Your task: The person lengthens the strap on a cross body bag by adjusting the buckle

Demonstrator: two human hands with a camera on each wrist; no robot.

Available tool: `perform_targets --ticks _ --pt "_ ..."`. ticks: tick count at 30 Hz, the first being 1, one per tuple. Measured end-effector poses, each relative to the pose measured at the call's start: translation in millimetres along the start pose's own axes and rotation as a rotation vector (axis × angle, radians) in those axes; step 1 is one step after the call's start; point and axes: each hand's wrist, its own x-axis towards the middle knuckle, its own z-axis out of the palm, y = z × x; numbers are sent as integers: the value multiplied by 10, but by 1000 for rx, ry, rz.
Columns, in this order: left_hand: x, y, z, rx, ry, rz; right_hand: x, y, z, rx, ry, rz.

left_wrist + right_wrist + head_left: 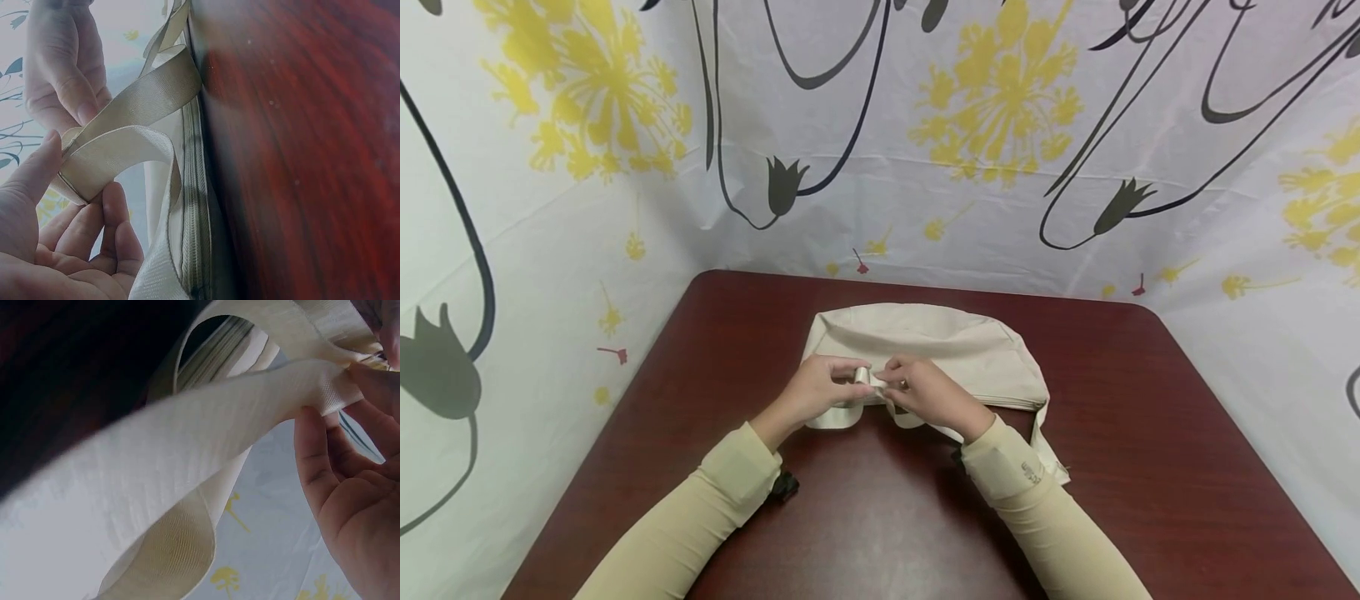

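Observation:
A cream fabric bag (917,329) lies on the table with its zipper (192,206) along the near edge. In front of it, my left hand (820,385) pinches the bag's webbing strap (125,153) between thumb and fingertips, where the strap bends into a loop. Close beside it on the right, my right hand (928,393) pinches another stretch of the same strap between thumb and fingers. In the right wrist view, the strap (187,437) runs from those fingertips toward the camera, twisting over itself. The fingers partly hide the spot where the strap sections meet.
The dark red-brown table (850,533) extends around the bag. A loose strap end (1052,458) hangs off the bag's right side toward the right sleeve. A white sheet with yellow flowers (880,208) walls the back and both sides.

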Motion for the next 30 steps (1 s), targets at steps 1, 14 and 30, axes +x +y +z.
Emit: perform_targets --ticks 1,14,30 --pt "0 1 2 -8 -4 1 4 -9 6 -7 6 -2" --pt "1 -8 5 12 52 -17 20 -92 36 -17 60 28" --pt "25 -48 -31 2 34 13 4 -27 -29 80 -33 39"
